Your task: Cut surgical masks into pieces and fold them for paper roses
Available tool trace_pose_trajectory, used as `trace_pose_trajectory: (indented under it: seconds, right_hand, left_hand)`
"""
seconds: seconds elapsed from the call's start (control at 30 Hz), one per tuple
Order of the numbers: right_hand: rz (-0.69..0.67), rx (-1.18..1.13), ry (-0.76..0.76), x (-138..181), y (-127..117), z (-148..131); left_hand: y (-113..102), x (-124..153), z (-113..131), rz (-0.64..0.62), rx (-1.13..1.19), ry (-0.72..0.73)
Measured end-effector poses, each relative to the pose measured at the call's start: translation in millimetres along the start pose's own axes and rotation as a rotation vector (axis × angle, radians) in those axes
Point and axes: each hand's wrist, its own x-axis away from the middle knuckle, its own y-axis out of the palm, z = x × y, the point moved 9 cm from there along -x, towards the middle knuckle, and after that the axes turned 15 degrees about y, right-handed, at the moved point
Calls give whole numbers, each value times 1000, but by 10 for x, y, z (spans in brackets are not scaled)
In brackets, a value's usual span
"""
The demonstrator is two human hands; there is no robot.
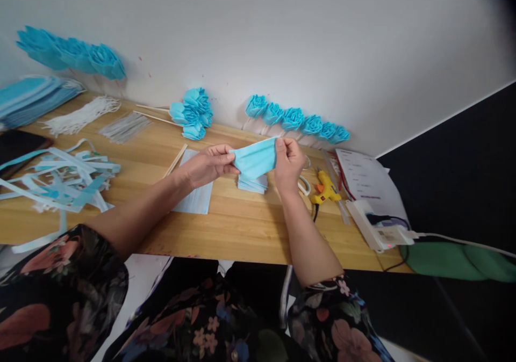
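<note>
Between my two hands a piece of blue mask fabric is held stretched above the table. My left hand pinches its left end between thumb and fingers. At the other end, my right hand is closed on the upper right corner. Beneath the fabric lies a small stack of cut blue pieces, partly covered by it. A flat pale-blue sheet rests under my left wrist, with thin wooden sticks beside it.
Blue fabric flowers on sticks lean along the wall; more flowers lie left of them. Cut strips, white cords, clear strips and stacked masks occupy the left. A yellow glue gun and power strip are right.
</note>
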Motion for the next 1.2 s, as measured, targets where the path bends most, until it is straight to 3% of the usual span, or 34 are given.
trace_pose_trajectory:
  seconds: [0.13,0.3,0.37,0.43,0.5,0.57,0.73,0.83,0.93,1.03,1.1,1.2]
  right_hand:
    - [-47,-28,24,2,51,24]
    - [30,60,-19,17,-31,-61]
    - [44,144,-80,58,-31,-145]
    - [25,207,-151,115,4,-230]
    - [1,249,-220,175,45,-297]
    - [-15,286,-285,230,81,-348]
    - [-111,343,-389,343,198,-418]
    - [-161,276,-326,327,223,-399]
    - [-204,83,-94,201,225,-242]
    - [-385,-128,84,148,382,-87]
    - [-520,-127,168,181,528,3]
    - [-488,65,233,205,572,125]
  left_hand:
    - [54,27,0,-92,-8,-17]
    - [-197,-52,-68,31,-182,1]
    - [-284,-91,19,71,-360,87]
    - [-277,-110,249,85,-617,262]
    - [-137,-95,486,46,-865,426]
    - [72,-87,597,-59,-1031,493]
    - [480,-148,569,-307,-1243,506]
    - [560,-232,486,-383,-1290,447]
    - [521,-314,526,-270,-1171,429]
    - [403,-359,614,-44,-880,474]
    - [330,-372,613,59,-711,486]
    - [265,-383,588,132,-623,485]
